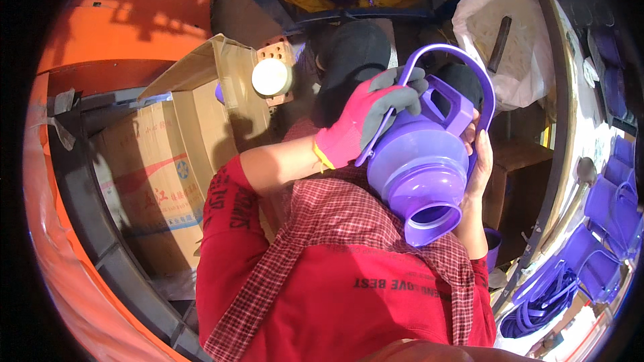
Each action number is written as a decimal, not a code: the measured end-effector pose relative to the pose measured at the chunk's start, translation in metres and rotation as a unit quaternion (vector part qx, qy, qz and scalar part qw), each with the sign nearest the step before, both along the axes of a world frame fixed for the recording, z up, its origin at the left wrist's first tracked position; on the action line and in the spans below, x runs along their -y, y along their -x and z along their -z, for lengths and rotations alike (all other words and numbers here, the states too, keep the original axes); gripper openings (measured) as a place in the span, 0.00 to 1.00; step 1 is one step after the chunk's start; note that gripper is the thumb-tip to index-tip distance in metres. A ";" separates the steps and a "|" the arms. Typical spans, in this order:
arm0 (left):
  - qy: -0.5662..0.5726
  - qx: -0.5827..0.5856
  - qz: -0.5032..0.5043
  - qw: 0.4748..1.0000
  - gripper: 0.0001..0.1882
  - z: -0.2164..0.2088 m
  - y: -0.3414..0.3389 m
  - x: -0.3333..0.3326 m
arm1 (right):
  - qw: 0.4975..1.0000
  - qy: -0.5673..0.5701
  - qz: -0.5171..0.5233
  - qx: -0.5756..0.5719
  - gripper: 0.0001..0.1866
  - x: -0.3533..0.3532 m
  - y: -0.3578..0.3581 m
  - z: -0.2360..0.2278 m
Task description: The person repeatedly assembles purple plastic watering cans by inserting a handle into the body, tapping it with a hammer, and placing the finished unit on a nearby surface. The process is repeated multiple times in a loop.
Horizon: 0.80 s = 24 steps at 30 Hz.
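I hold a purple plastic jug (419, 167) in front of my chest, its round open mouth tilted down toward me. My left hand (372, 117), in a pink and grey glove, is closed around the jug's thin purple hoop handle (486, 87) near its left end. My bare right hand (480, 154) lies against the jug's right side, fingers pointing up behind the body. A thicker fixed grip (456, 104) sits on top of the jug between my hands. My red shirt and checked scarf (349, 221) fill the lower middle.
An open cardboard box (168, 161) stands at the left beside a large orange drum (114, 20). A round white lid (272, 77) rests by a brick. A white sack (516, 47) is at the upper right. More purple jugs (604, 228) and loose purple hoops (537, 298) lie at the right.
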<state>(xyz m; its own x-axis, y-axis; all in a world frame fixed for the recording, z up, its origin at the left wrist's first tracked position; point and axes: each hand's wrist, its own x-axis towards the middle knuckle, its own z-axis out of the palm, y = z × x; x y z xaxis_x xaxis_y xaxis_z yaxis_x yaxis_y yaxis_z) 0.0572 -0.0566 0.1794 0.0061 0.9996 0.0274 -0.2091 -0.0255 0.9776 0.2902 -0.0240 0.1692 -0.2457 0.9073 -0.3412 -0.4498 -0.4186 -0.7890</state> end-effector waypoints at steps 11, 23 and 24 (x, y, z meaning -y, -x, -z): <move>-0.006 -0.290 -0.250 0.924 0.40 0.049 0.003 0.007 | 0.747 -0.474 -0.003 0.467 0.39 -0.042 0.012 -0.020; 0.271 -0.364 -0.592 0.666 0.24 0.228 0.160 0.298 | 0.788 -0.455 0.005 0.414 0.15 -0.147 -0.059 -0.089; 0.337 -0.359 -0.604 0.627 0.26 0.250 0.163 0.318 | 0.792 -0.450 0.074 0.405 0.15 -0.149 -0.087 -0.122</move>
